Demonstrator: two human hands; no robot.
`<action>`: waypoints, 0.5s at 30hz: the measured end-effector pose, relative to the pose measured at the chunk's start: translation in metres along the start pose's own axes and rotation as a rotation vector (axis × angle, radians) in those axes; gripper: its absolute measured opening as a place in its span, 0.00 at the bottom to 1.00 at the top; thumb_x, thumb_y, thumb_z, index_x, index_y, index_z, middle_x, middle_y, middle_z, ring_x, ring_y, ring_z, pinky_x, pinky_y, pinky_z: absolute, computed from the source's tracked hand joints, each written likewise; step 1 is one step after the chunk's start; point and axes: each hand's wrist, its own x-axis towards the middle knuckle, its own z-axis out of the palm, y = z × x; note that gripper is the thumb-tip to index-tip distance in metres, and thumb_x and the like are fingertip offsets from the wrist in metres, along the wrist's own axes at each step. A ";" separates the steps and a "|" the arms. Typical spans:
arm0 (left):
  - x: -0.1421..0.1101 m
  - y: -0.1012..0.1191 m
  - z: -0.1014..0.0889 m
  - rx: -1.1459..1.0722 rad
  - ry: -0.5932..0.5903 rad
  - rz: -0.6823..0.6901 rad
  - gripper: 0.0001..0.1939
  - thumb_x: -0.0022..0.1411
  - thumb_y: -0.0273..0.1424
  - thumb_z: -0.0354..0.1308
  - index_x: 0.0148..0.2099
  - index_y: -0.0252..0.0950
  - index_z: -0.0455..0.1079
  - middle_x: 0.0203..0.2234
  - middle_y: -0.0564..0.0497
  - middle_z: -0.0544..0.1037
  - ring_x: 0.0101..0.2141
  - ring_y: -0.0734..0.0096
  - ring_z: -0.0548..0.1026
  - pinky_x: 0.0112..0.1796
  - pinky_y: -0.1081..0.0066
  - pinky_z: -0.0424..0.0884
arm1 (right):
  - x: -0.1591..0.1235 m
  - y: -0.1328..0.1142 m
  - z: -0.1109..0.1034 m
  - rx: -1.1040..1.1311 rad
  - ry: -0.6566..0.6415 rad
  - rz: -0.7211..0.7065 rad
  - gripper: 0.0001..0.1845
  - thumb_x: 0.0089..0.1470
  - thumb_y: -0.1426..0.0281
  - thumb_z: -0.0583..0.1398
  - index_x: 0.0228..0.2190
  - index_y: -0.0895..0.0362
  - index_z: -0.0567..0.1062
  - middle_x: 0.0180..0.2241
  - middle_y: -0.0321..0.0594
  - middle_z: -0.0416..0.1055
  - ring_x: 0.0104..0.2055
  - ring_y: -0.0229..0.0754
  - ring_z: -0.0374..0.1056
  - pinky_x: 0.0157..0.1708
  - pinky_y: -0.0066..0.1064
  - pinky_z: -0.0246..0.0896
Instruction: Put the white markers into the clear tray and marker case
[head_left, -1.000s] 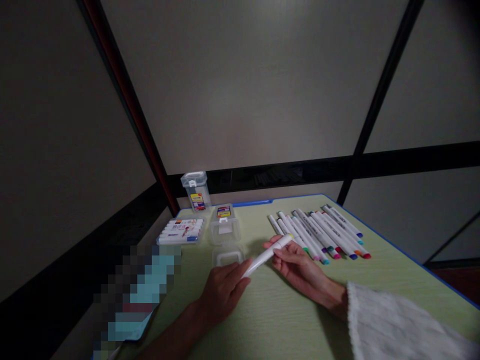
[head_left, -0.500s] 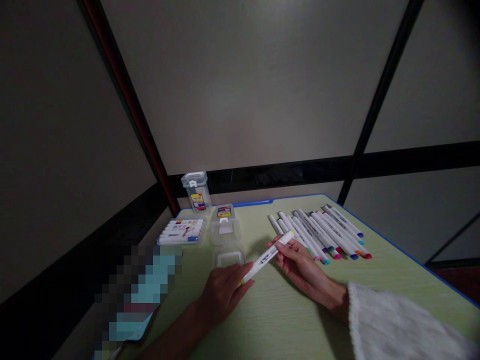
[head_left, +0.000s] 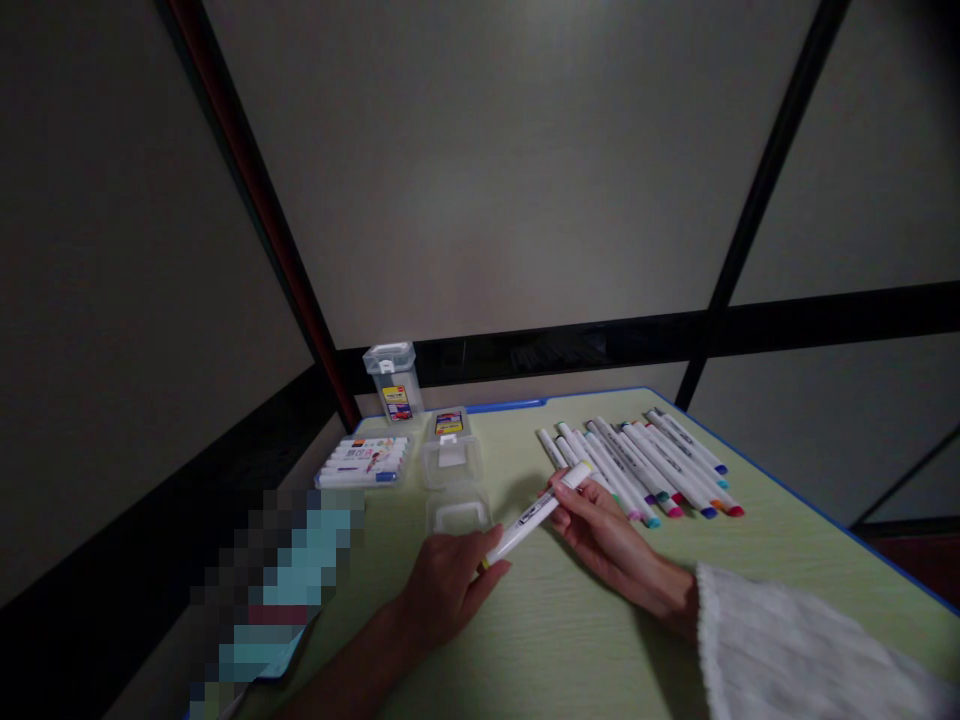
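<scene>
Both hands hold one white marker pen (head_left: 531, 517) with yellow ends, tilted above the table with its upper end to the right. My left hand (head_left: 450, 580) pinches its lower end between thumb and fingers. Closed around the upper part is my right hand (head_left: 600, 530), its thumb lying along the barrel. Beyond the right hand, several white markers (head_left: 637, 465) with coloured ends lie side by side on the table. Just behind my left hand sits a clear plastic lid (head_left: 457, 510), partly covered by that hand, with an open clear case (head_left: 450, 462) lying behind it.
A closed clear plastic box (head_left: 395, 385) stands upright at the back left of the light green table (head_left: 555, 640). In front of it lies a clear pack of markers (head_left: 365, 462). A pixelated turquoise item (head_left: 300, 570) is at the left edge. Dark-striped panels (head_left: 510, 200) rise behind.
The marker has shifted very slightly to the right in my hands. Both hands keep their grip, and the other things stay where they were.
</scene>
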 end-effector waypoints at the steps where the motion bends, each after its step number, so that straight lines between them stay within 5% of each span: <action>1: 0.000 0.000 0.000 0.004 0.002 0.003 0.13 0.64 0.33 0.43 0.41 0.30 0.64 0.13 0.58 0.68 0.12 0.80 0.65 0.20 0.78 0.66 | 0.000 0.000 0.000 -0.006 -0.005 -0.007 0.10 0.38 0.70 0.68 0.22 0.58 0.73 0.19 0.28 0.63 0.20 0.27 0.57 0.20 0.16 0.57; 15: -0.006 -0.002 0.006 -0.093 -0.042 -0.055 0.13 0.62 0.32 0.46 0.46 0.31 0.65 0.18 0.54 0.72 0.15 0.81 0.67 0.24 0.78 0.68 | 0.000 -0.003 -0.001 0.009 -0.038 0.007 0.09 0.38 0.73 0.68 0.25 0.57 0.73 0.24 0.31 0.70 0.28 0.30 0.65 0.28 0.19 0.60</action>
